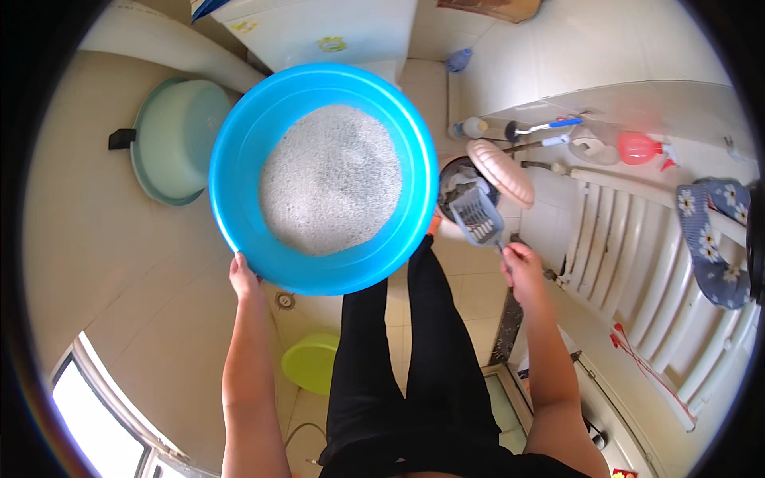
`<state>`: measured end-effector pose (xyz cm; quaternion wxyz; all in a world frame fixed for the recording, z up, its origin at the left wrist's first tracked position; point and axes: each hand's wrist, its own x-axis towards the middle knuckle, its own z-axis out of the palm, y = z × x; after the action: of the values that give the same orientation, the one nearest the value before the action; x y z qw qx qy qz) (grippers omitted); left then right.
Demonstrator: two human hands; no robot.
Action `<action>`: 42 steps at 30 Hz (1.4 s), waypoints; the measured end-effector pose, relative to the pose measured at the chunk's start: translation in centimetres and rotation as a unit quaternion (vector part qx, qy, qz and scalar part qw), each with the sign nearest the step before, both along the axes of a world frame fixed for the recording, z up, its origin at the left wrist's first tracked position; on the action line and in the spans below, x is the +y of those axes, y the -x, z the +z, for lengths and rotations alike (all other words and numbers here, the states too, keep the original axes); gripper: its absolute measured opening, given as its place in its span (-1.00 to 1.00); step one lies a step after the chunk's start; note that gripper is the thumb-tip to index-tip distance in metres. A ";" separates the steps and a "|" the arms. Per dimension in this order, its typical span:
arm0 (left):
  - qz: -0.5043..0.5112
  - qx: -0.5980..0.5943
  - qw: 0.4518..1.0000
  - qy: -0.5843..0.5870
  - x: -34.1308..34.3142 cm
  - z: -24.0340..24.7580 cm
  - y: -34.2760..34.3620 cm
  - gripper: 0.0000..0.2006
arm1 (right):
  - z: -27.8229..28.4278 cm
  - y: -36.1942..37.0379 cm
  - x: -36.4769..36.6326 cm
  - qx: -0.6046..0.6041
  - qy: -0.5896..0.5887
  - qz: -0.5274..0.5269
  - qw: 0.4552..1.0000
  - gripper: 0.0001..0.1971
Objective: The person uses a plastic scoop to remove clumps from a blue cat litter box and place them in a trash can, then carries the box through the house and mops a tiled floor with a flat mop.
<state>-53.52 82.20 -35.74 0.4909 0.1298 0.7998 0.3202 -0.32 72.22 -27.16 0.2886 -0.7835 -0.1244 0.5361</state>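
A large round blue basin (227, 203) with grey-white cat litter (331, 183) spread over its bottom takes up the upper middle. My left hand (245, 276) grips its lower left rim, the fingers partly hidden by the basin. Closed round a handle, my right hand (522, 268) holds a grey slotted litter scoop (476, 219) to the right of the basin. The scoop's head is over the edge of a dark waste bin (448, 177) with crumpled grey-white stuff inside. Leaning on that bin is a pinkish ribbed lid (502, 173).
A pale green basin (179, 143) hangs on the left wall. On the tiled floor lies a lime-green basin (311, 364) near a drain (284, 300). A white radiator (629, 247), a red spray bottle (640, 149) and brushes (550, 126) line the right side. A white appliance (319, 32) stands ahead.
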 end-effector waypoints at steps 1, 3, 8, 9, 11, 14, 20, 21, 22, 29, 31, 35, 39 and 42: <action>-0.007 0.015 1.000 0.005 -0.2 0.1 0.3 -0.64 | 1.5 1.6 1.2 0.040 -0.038 0.026 0.998 -0.81; -0.005 0.050 0.999 0.008 -0.2 0.1 1.1 -0.64 | 4.7 4.7 4.5 0.074 -0.083 0.060 0.992 -0.74; 0.022 0.087 0.996 0.008 0.8 -0.1 -1.9 -0.67 | 1.4 10.0 9.6 -0.139 -0.196 0.353 0.904 -0.51; 0.037 0.094 0.995 0.015 0.9 0.3 -2.0 -0.67 | 1.6 11.3 10.6 -0.164 -0.188 0.386 0.888 -0.54; 0.037 0.107 0.994 0.007 1.0 0.6 -1.1 -0.67 | 1.7 13.5 12.4 -0.192 -0.193 0.424 0.864 -0.66; 0.055 0.104 0.993 -0.015 0.4 0.3 -1.7 -0.68 | -0.7 13.9 13.3 -0.255 -0.128 0.494 0.821 -0.73; 0.030 0.056 0.998 -0.020 -0.1 -1.9 0.8 -0.67 | 0.9 11.1 13.5 0.057 -0.128 0.251 0.958 -0.78; 0.033 0.060 0.997 -0.021 -0.2 -2.6 0.8 -0.67 | 1.4 10.2 13.2 0.147 -0.128 0.189 0.962 -0.82; 0.034 0.063 0.997 -0.023 -0.2 -2.9 1.0 -0.67 | 2.0 9.2 12.8 0.235 -0.130 0.123 0.955 -0.84; 0.049 0.004 0.999 -0.006 -0.7 -1.6 0.6 -0.57 | 6.1 1.0 11.6 0.488 -0.328 -0.069 0.806 -0.55; 0.039 0.029 0.998 0.026 -0.6 -1.1 2.4 -0.58 | 7.1 -2.5 12.7 0.405 -0.391 -0.111 0.819 -0.60; 0.056 0.076 0.995 0.018 0.2 -0.2 -1.5 -0.62 | 4.5 -12.4 13.2 0.205 -0.331 -0.190 0.902 -0.71; -0.109 0.403 0.907 0.056 1.3 -0.3 3.7 -0.66 | -1.5 -18.6 15.3 0.147 -0.283 -0.211 0.924 -0.75; -0.232 0.585 0.777 -0.001 3.3 1.1 -0.8 -0.66 | -5.8 -22.0 15.1 0.113 -0.200 -0.245 0.942 -0.77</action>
<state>-52.74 85.54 -34.68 -0.0123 0.4741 0.8783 0.0603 21.69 87.36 -32.99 0.5736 -0.6501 0.0003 0.4983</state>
